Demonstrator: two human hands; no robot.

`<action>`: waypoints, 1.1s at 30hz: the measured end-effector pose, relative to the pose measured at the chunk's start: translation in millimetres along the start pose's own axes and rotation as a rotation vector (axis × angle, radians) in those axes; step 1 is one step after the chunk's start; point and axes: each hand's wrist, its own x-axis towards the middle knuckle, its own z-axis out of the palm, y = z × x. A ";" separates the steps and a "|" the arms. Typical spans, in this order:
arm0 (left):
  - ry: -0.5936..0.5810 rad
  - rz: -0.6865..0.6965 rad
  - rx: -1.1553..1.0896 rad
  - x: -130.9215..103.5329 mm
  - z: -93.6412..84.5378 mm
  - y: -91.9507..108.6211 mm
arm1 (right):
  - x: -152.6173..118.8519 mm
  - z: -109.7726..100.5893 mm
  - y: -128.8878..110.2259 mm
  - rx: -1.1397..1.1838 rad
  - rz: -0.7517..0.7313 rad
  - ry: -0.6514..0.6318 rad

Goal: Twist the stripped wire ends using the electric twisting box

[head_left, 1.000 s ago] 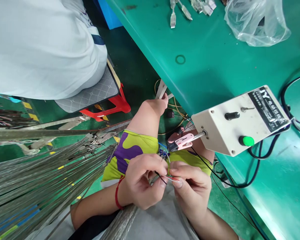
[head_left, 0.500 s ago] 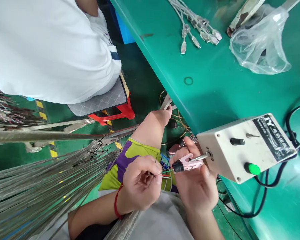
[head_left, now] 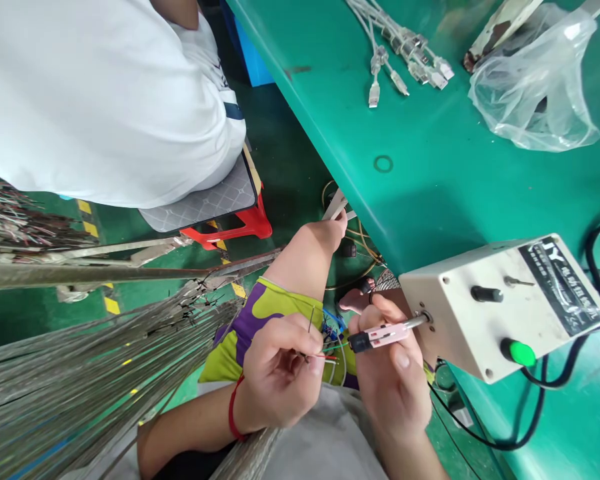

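Note:
My left hand point(head_left: 283, 370) is closed in a pinch on a cable end with thin wires point(head_left: 325, 357) fanned out of it, red, white, green and black. The green wire runs across to the black tip of a pink clip point(head_left: 380, 337). That clip sits on the metal shaft of a white box-shaped machine point(head_left: 455, 313). Behind and below the clip is my right hand point(head_left: 390, 387), palm up, fingers loosely bent and apart, not closed on it. Whether a finger touches the clip cannot be seen.
The machine stands on a green table point(head_left: 430, 200) with black cables. Farther back lie white USB cables point(head_left: 410, 57) and a plastic bag point(head_left: 535, 87). Long grey cables point(head_left: 105, 373) hang at left. A person in a white shirt point(head_left: 110, 100) sits on a red stool point(head_left: 253, 223).
The pink clip has turned on its shaft and now shows its narrow side. My right hand's fingers have shifted slightly; my left hand keeps its pinch. The view has moved a little.

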 end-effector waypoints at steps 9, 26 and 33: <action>-0.017 -0.008 0.008 2.3 1.1 -0.9 | -2.5 -9.6 -10.1 0.167 0.227 -0.097; -0.085 0.023 0.085 -0.7 2.0 -5.8 | -8.9 -0.6 -6.6 0.013 0.122 -0.080; -0.118 0.017 0.103 4.3 2.5 -5.8 | -5.9 -2.5 -6.0 0.032 0.116 -0.112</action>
